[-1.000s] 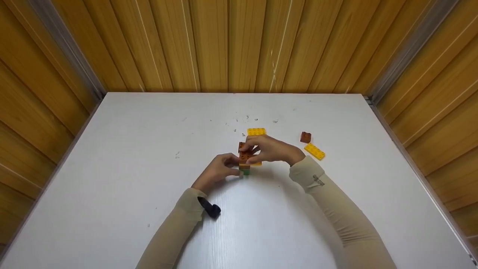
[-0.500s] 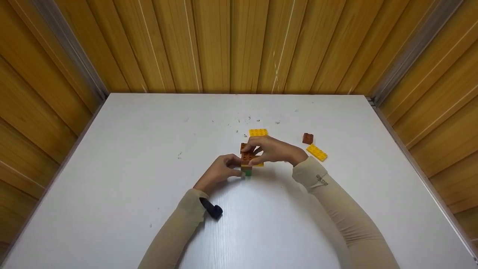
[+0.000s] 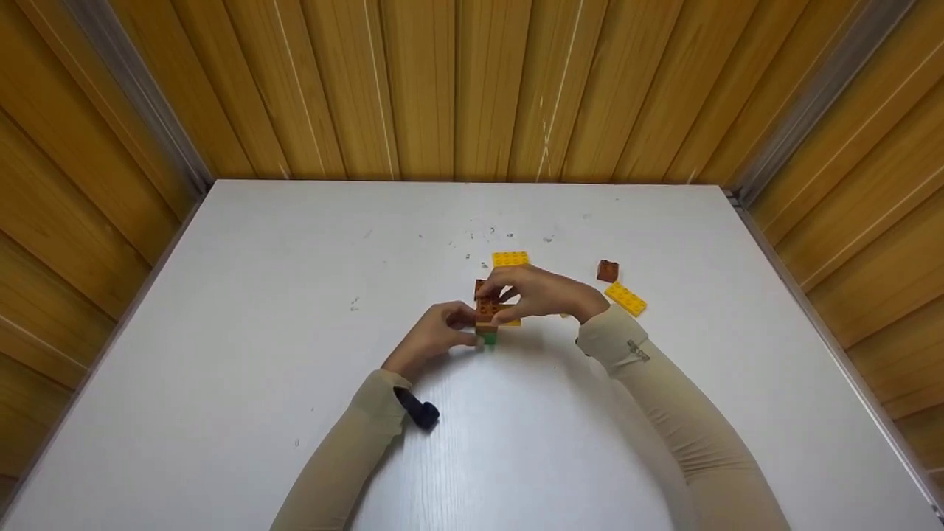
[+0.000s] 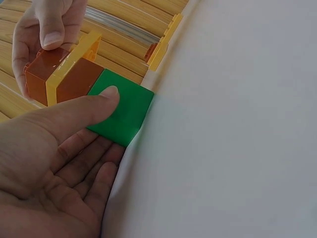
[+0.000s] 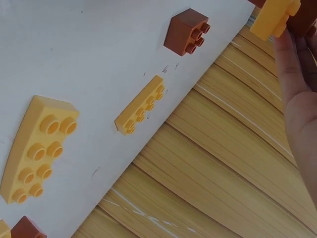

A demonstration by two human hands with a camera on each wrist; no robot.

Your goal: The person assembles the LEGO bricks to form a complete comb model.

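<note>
A stack of toy bricks stands between my hands: a green brick (image 4: pixel 124 106) at the bottom, a brown one (image 4: pixel 81 79) on it, then a yellow plate (image 4: pixel 62 77) jutting out to the right. Topmost is another brown brick (image 3: pixel 487 306). My left hand (image 3: pixel 431 335) grips the green brick, its thumb against the near face and the fingers mostly hidden. With thumb and fingers my right hand (image 3: pixel 542 291) holds the upper brown brick from above. In the right wrist view only part of the stack and a hand (image 5: pixel 302 94) show at the right edge.
Behind the stack stands a loose brown brick (image 5: pixel 185 32), with a yellow plate (image 3: pixel 509 259) farther back. Another yellow plate (image 5: pixel 39 148) lies under my right wrist. Farther right are a brown brick (image 3: pixel 608 271) and a yellow plate (image 3: pixel 625 299). Wood-look panels (image 3: pixel 420 88) border the white table (image 3: pixel 258 295).
</note>
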